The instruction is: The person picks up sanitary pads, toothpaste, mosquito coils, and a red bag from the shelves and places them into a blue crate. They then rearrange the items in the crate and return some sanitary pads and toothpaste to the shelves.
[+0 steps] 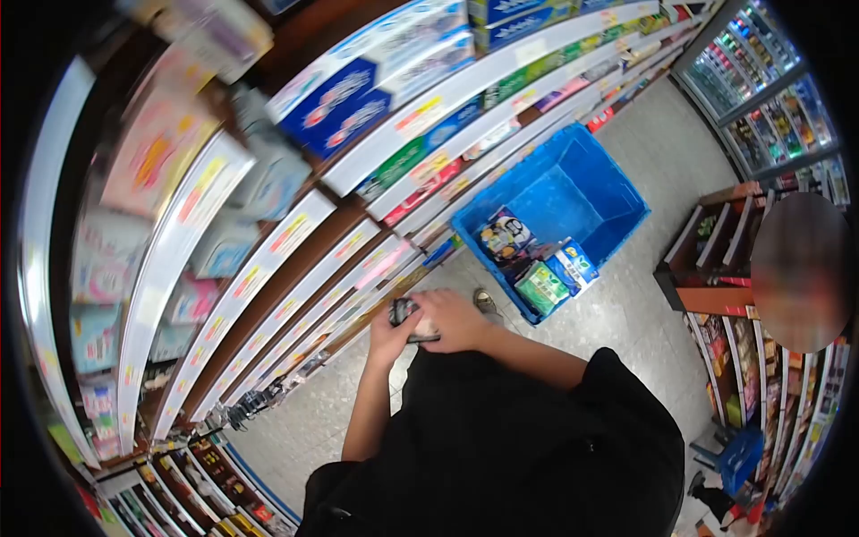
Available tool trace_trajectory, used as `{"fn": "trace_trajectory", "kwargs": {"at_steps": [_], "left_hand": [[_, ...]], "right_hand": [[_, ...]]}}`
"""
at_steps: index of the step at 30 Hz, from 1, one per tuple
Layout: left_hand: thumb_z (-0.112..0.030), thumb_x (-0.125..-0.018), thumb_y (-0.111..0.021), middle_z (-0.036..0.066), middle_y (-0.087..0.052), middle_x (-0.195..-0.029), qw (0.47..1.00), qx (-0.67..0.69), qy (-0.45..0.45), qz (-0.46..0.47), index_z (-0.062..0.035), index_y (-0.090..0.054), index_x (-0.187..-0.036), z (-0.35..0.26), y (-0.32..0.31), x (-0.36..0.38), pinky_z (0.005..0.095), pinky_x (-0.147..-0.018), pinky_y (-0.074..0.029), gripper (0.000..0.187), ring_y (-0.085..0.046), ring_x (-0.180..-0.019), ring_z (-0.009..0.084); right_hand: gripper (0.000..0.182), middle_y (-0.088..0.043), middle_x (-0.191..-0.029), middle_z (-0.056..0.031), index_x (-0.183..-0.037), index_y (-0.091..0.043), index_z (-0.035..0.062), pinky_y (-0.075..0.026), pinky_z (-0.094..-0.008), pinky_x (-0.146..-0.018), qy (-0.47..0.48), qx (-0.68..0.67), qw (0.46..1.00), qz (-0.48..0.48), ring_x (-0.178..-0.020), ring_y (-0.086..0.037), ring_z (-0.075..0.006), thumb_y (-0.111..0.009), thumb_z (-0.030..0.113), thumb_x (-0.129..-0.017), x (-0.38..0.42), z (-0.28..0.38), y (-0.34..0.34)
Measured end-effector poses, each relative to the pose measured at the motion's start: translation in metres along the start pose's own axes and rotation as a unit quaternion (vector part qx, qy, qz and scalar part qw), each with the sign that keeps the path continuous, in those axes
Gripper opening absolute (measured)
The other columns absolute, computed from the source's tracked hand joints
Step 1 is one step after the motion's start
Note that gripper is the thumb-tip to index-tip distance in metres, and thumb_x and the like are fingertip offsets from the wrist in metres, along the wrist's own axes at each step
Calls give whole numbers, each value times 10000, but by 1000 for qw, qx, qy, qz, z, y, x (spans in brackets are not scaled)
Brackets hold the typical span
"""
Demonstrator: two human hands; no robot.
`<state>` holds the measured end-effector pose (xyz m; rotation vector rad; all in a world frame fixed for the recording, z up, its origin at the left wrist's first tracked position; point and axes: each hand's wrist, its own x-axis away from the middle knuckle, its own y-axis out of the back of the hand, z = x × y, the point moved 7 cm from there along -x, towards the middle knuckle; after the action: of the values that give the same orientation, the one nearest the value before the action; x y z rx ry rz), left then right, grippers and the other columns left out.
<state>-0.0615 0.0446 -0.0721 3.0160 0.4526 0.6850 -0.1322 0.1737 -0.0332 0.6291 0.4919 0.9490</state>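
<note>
Close to my body, both hands grip a small dark-and-pale package (404,310) whose kind I cannot make out. My left hand (388,338) wraps it from the left, and my right hand (455,319) lies over its top and right side, so most of it is covered. To the upper right a blue plastic crate (573,199) stands on the floor. Inside its near end lie a green packet (542,288), a blue-and-white packet (573,265) and a dark printed packet (506,234).
Shelves with price strips (273,255) run along my left, holding pink packs (161,148) and blue boxes (335,107). Glass-door coolers (761,98) stand at the far right. Another shelf unit (716,242) is on the right, with a blue stool (741,458) lower down.
</note>
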Motion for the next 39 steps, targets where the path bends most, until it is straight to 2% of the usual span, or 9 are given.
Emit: {"fn": "trace_trajectory", "kwargs": {"at_steps": [2, 7, 12, 16, 22, 29, 32, 35, 39], "left_hand": [[-121, -890, -680, 35, -648, -1019, 997, 56, 9, 46, -22, -574, -1189, -5, -42, -28, 256, -790, -471, 333, -581, -900, 112], [-190, -869, -706, 114, -670, -1061, 989, -144, -13, 30, -37, -555, -1214, 13, -55, -61, 306, -787, -519, 406, -648, -894, 177], [-306, -815, -728, 166, -673, -1068, 898, -427, 100, 22, -43, -561, -1196, 83, -25, -25, 391, -797, -538, 492, -679, -911, 300], [-367, -813, -701, 166, -684, -1069, 856, -456, 241, 42, -43, -566, -1201, 149, 8, 34, 409, -830, -531, 523, -669, -971, 323], [-370, -817, -697, 165, -693, -1058, 858, -393, 329, -18, -22, -585, -1171, 206, 42, 107, 404, -856, -523, 509, -665, -1000, 314], [-314, -824, -686, 158, -711, -949, 883, -359, 287, -96, -43, -631, -1116, 205, 58, 116, 385, -790, -543, 402, -691, -901, 300], [-202, -854, -626, 143, -708, -873, 903, -349, 142, -207, -50, -662, -1046, 156, 72, 96, 358, -711, -548, 248, -692, -784, 265], [-65, -849, -613, 101, -705, -842, 900, -276, 28, -337, -55, -671, -1001, 95, 97, 87, 312, -646, -513, 164, -659, -731, 189], [-57, -873, -613, 65, -626, -710, 786, -273, -152, -533, -16, -641, -912, -7, 158, 114, 273, -613, -468, 64, -574, -637, 131]], "right_hand": [[853, -567, -1208, -210, -1303, -454, -9, -441, -458, -966, -61, 0, 997, -44, -1098, -560, -388, -799, 392, -633, 18, -58, 37], [837, -586, -1136, -223, -1261, -477, 9, -480, -457, -899, -319, 53, 928, -184, -1042, -580, -398, -820, 387, -598, 57, -230, 132], [873, -541, -1214, -187, -1278, -425, 41, -473, -476, -932, -507, 123, 851, -62, -1145, -545, -360, -830, 409, -597, 66, -382, 129], [966, -487, -1331, -142, -1353, -372, 67, -415, -498, -1009, -554, 117, 822, 62, -1254, -486, -324, -844, 447, -601, 56, -432, 92], [1139, -433, -1442, -169, -1460, -274, 22, -422, -466, -1046, -531, 136, 811, 203, -1322, -438, -345, -858, 466, -588, 52, -463, 34], [647, -642, -1171, -188, -1189, -606, 32, -504, -400, -947, -431, 105, 863, 243, -1105, -616, -324, -805, 350, -662, 43, -467, 24], [601, -656, -1113, -206, -1130, -633, 27, -521, -427, -862, -345, 103, 929, 82, -1041, -625, -365, -819, 352, -660, 24, -432, 50], [413, -665, -835, -161, -926, -637, 66, -509, -439, -695, -273, 40, 961, 24, -804, -640, -362, -803, 352, -679, 6, -354, 67], [383, -638, -728, -138, -863, -628, 64, -505, -458, -661, -141, 23, 989, 23, -711, -635, -349, -772, 386, -715, -1, -263, 17]]}}
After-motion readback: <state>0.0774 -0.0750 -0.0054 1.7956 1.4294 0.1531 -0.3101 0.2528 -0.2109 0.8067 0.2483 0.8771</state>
